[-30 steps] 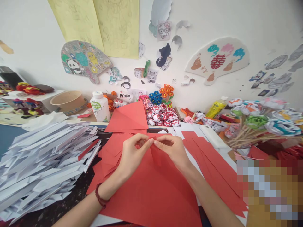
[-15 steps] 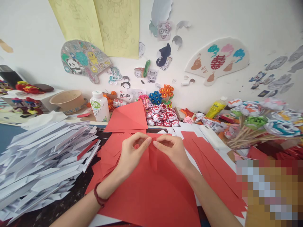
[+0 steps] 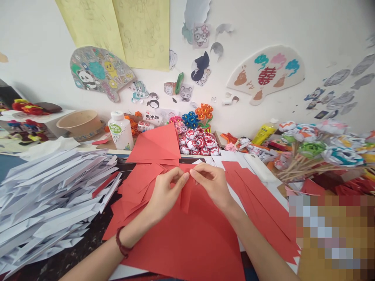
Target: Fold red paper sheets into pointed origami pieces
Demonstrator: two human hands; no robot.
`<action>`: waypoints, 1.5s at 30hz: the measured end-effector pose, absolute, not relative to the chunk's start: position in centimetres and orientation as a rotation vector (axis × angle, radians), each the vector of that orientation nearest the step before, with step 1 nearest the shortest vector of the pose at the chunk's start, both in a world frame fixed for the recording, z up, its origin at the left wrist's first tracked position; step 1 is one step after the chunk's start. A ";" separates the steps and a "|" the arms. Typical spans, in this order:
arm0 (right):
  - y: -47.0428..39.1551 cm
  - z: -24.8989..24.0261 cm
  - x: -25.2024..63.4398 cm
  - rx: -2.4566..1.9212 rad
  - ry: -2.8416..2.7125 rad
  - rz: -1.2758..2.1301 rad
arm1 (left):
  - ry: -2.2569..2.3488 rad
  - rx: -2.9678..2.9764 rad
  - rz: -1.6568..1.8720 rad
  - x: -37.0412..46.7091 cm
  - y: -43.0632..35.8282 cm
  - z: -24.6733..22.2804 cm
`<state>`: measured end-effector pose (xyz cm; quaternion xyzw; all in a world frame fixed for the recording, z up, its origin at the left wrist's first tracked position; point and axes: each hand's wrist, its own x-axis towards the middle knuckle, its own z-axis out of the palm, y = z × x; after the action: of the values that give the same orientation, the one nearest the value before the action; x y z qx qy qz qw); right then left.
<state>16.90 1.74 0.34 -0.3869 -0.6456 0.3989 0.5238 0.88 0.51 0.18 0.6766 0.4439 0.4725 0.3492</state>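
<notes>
A small piece of red paper (image 3: 185, 197) hangs between my two hands, pinched near its top edge. My left hand (image 3: 168, 189) grips it between thumb and fingers, a dark red bracelet on that wrist. Close beside it, my right hand (image 3: 211, 183) pinches the same piece, its fingertips almost touching the left ones. Beneath both hands lies a large red sheet (image 3: 187, 242). Overlapping red paper pieces (image 3: 134, 187) lie left of the hands, and long red strips (image 3: 263, 203) lie to the right.
A big heap of folded white paper strips (image 3: 52, 207) covers the left side. Behind stand a white bottle (image 3: 120, 130), a pile of red-and-white folded pieces (image 3: 199, 142) and a yellow bottle (image 3: 264, 132). Paper flowers on sticks (image 3: 312, 152) lean at the right.
The small red piece hangs slightly more to the left and tilts. My left hand has turned a little and sits slightly lower. The whole view has shifted slightly.
</notes>
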 end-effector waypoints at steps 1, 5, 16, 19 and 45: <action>1.8 0.2 16.9 -0.922 -1.535 0.964 | 1.161 1.753 1.234 0.9 0.5 0.1; 1.9 0.0 16.9 -0.908 -1.499 0.987 | 1.146 1.703 1.237 0.8 0.8 -0.1; 2.0 -0.3 16.8 -0.916 -1.416 0.840 | 1.093 1.556 1.094 1.0 1.0 -0.3; 2.3 -0.4 17.0 -0.925 -1.360 0.801 | 1.083 1.549 1.075 1.1 1.1 -0.7; 1.9 -0.2 16.5 -0.935 -1.363 1.077 | 1.102 1.801 1.157 0.5 1.0 0.4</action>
<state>16.50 1.91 -0.21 -0.3953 -0.5762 0.4553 0.5518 0.52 1.00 0.41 0.6983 0.4274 0.4484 0.3587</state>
